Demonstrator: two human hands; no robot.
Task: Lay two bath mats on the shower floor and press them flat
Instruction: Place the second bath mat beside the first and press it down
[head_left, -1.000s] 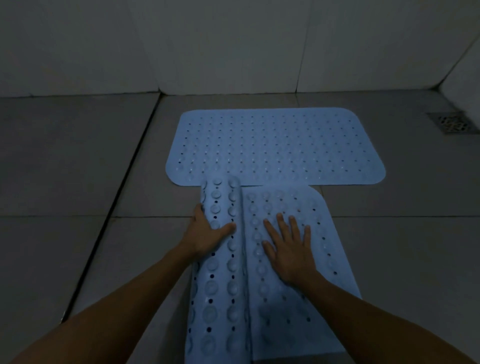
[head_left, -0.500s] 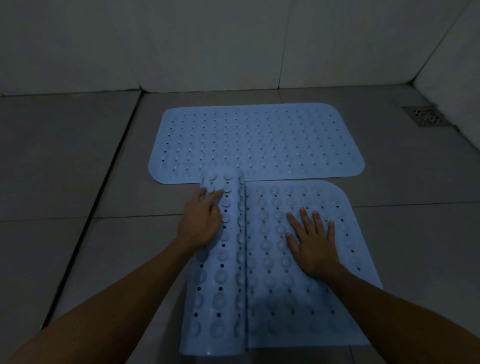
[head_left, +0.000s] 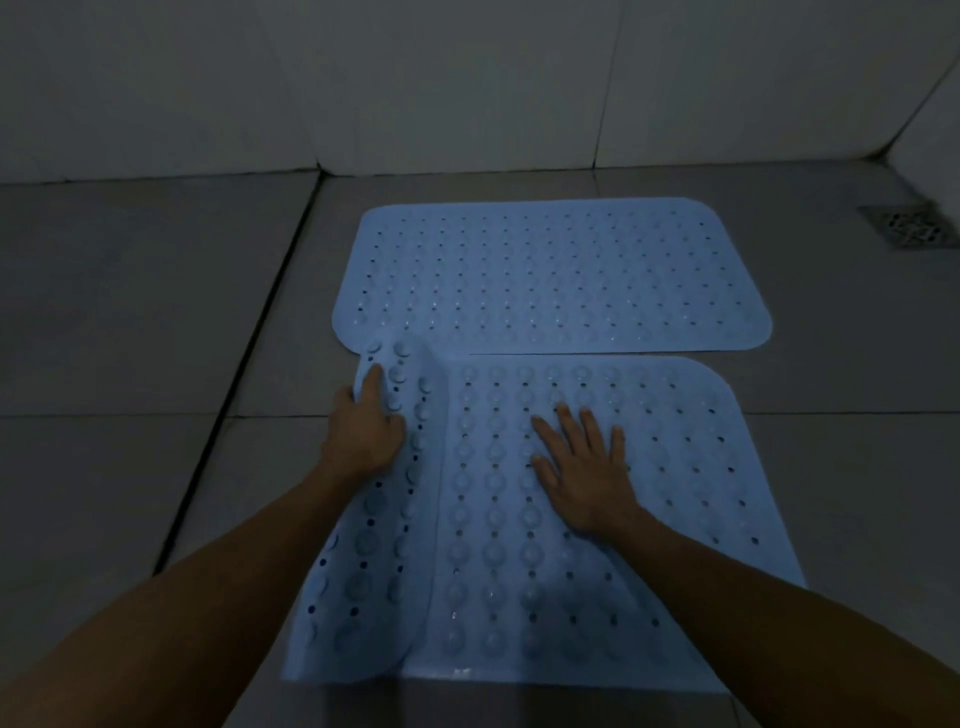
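One curled mat edge (head_left: 415, 395) in left hand (head_left: 363, 439)

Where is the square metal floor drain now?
Head view, far right edge: the square metal floor drain is set in the grey floor tile by the wall corner, right of the far light-blue perforated rubber mat, not touching it.

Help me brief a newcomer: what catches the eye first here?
Two pale blue mats stand out on the dark tiled floor, the far mat flat near the wall. The near mat has its left strip folded over, suction cups up, held by the left hand; the right hand presses beside it.
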